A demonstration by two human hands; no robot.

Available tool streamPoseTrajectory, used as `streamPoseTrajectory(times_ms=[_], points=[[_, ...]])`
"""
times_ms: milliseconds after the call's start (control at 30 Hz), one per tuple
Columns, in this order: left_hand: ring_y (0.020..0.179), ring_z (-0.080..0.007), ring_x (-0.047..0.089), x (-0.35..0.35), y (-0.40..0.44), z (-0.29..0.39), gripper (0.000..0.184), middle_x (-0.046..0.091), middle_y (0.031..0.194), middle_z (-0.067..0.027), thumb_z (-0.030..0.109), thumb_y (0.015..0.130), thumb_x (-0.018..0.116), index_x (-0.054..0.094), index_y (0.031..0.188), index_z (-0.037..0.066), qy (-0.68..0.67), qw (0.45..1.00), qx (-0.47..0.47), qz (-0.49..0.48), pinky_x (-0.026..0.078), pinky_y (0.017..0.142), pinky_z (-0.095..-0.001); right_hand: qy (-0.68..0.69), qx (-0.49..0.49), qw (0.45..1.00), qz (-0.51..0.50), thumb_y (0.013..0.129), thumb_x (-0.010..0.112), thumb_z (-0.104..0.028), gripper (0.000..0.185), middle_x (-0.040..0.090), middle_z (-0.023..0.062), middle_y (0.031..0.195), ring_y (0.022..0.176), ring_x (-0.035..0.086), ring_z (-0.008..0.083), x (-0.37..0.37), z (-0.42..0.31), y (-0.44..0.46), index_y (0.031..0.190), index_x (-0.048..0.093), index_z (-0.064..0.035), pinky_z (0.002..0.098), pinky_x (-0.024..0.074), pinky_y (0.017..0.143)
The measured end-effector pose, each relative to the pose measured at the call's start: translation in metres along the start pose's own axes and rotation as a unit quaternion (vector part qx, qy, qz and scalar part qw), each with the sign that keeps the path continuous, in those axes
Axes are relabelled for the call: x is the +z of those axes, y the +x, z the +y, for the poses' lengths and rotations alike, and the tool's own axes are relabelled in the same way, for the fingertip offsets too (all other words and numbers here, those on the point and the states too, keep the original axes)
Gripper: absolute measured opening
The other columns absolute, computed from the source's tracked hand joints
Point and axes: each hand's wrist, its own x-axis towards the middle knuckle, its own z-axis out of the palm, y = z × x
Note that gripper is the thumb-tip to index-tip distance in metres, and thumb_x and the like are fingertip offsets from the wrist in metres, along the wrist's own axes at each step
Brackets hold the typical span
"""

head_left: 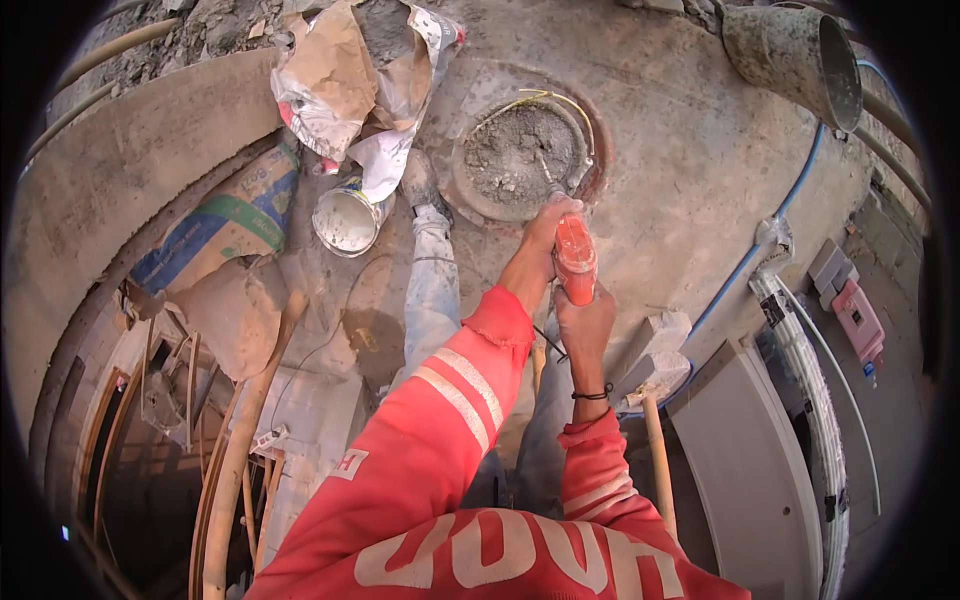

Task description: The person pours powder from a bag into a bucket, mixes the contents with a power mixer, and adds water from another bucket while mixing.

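Note:
Both my hands are on a red power tool (pixel 575 255) at the centre of the head view. My left hand (pixel 545 235) is wrapped round its front end, and my right hand (pixel 587 320) grips its rear, with a dark band on that wrist. From the tool's front a thin shaft reaches into grey, lumpy mortar (pixel 520 160) inside a round basin (pixel 468 190). A yellowish cord or strip (pixel 572 103) curves over the basin's far right rim. The shaft's lower end is hidden in the mortar.
Left of the basin lie torn paper bags (pixel 330 85), a white bucket (pixel 347 220) and a cement sack (pixel 225 225). A dirty bucket (pixel 790 60) lies at the upper right, near a blue hose (pixel 800 180). Wooden poles (pixel 240 450) stand at the lower left.

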Motion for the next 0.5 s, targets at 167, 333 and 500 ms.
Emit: streamPoseTrajectory(times_ms=[167, 333, 500], points=[[0.069, -0.0312, 0.065, -0.001, -0.006, 0.018, 0.023, 0.063, 0.081, -0.0148, 0.027, 0.085, 0.073, 0.061, 0.085, 0.007, -0.080, 0.993, -0.042, -0.071, 0.059, 0.065, -0.0470, -0.053, -0.028, 0.998, -0.028, 0.076, 0.073, -0.019, 0.033, 0.071, 0.0189, 0.073, 0.067, 0.068, 0.0241, -0.006, -0.013, 0.010, 0.099, 0.074, 0.0037, 0.0400, 0.0519, 0.068], [0.077, -0.0322, 0.066, -0.004, -0.012, 0.043, 0.026, 0.064, 0.086, -0.0172, 0.030, 0.087, 0.070, 0.063, 0.086, 0.005, -0.154, 0.979, -0.074, -0.112, 0.059, 0.067, -0.0479, -0.129, -0.036, 0.989, -0.056, 0.074, 0.072, -0.019, 0.029, 0.071, 0.0268, 0.080, 0.077, 0.071, 0.0430, -0.004, -0.055, 0.019, 0.092, 0.072, 0.0031, 0.0476, 0.0543, 0.073], [0.077, -0.0316, 0.065, -0.009, -0.018, 0.073, 0.028, 0.063, 0.086, -0.0172, 0.030, 0.088, 0.067, 0.063, 0.085, 0.003, -0.149, 0.977, -0.044, -0.145, 0.059, 0.067, -0.0471, -0.181, -0.059, 0.979, -0.066, 0.074, 0.072, -0.021, 0.030, 0.071, 0.0287, 0.082, 0.083, 0.070, 0.0473, 0.011, -0.087, 0.024, 0.092, 0.072, 0.0027, 0.0515, 0.0554, 0.075]])
